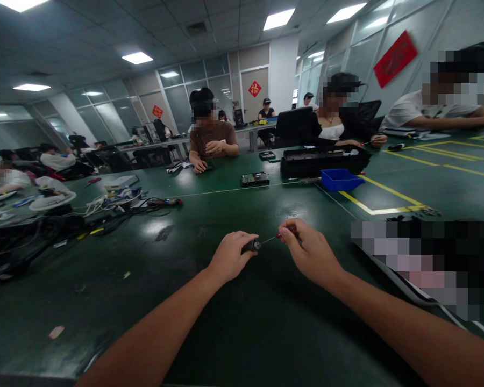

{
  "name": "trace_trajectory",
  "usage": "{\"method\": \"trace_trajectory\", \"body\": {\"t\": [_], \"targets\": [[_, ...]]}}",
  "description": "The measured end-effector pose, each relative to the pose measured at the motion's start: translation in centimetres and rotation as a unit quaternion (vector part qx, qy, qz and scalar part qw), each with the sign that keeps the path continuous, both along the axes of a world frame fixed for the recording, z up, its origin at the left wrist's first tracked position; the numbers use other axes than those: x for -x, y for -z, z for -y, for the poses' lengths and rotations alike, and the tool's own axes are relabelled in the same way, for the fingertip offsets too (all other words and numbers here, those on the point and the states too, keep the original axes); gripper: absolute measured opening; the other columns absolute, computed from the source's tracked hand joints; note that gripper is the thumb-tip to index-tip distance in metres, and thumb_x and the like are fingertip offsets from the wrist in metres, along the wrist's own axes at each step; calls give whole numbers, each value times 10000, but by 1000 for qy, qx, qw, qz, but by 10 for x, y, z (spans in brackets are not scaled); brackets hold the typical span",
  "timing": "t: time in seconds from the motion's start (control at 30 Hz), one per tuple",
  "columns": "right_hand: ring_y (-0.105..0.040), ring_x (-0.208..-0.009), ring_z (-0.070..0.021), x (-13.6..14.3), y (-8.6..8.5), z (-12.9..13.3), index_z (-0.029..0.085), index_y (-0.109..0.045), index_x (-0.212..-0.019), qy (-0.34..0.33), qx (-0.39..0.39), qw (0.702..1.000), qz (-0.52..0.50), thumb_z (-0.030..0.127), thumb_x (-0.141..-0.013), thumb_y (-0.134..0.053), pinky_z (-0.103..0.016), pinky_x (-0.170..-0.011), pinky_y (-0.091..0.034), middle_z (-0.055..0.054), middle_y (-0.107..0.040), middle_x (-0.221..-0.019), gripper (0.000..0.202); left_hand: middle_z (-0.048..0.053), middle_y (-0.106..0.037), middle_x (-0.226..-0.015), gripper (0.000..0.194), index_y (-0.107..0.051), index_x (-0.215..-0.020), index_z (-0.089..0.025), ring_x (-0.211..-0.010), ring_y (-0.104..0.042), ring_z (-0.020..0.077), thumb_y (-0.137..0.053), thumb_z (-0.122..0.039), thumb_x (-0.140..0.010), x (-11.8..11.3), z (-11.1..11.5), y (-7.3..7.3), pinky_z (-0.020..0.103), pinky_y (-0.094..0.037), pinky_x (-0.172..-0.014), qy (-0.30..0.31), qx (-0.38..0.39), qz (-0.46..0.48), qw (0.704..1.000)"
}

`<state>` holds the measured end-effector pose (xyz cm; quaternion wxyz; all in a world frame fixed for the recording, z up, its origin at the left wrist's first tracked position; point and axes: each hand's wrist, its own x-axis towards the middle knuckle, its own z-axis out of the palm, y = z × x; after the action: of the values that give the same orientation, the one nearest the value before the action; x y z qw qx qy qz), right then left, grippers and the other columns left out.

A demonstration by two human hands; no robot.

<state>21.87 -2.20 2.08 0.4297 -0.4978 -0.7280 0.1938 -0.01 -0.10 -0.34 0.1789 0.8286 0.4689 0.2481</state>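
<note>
Fingers clamped: left hand (230, 256) on a black cylinder (250, 245), right hand (313, 251) on a screwdriver (280, 235) at its end; we judge work underway, completion unclear.

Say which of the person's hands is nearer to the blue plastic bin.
Right. The right hand, holding a red-handled screwdriver, is on the near side of the bin, slightly left; the left hand, holding a dark cylinder, is farther left.

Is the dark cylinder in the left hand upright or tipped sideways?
Tipped sideways: the left hand grips the dark cylinder with its end facing the screwdriver.
</note>
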Motion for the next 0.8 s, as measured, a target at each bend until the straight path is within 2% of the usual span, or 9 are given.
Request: {"method": "trace_trajectory", "body": {"t": [0.3,0.57,0.7,0.8], "targets": [[-661,-742,-210,1,-1,1,214,-565,-964,4,-25,999,46,316,-978,-424,-325,-649,-461,-49,-689,-838,174,42,-648,-1187,399,-620,-1254,-265,-1124,-574,229,-692,-216,-865,-3,-3,5,413,-450,-1007,9,-6,-12,1000],[-672,-771,-211,-2,-1,-2,211,-573,-983,38,-35,998,29,331,-983,-441,-321,-660,-463,-47,-693,-852,178,38,-598,-1250,435,-531,-1340,-281,-1155,-558,213,-612,-246,-914,1,-3,1,391,-438,-1042,-42,10,57,997],[-673,-784,-210,-2,-1,-1,217,-580,-976,39,-29,999,17,345,-984,-452,-319,-663,-469,-42,-693,-847,182,64,-570,-1260,344,-515,-1285,-228,-1154,-543,210,-527,-261,-943,1,-1,-4,376,-436,-1035,-73,18,115,990],[-673,-773,-210,-2,-1,-1,214,-580,-968,44,-30,998,17,342,-984,-450,-324,-668,-469,-43,-692,-837,184,65,-588,-1199,323,-516,-1247,-216,-1071,-566,203,-531,-273,-930,-2,4,-8,358,-468,-959,-70,30,100,992]]}}
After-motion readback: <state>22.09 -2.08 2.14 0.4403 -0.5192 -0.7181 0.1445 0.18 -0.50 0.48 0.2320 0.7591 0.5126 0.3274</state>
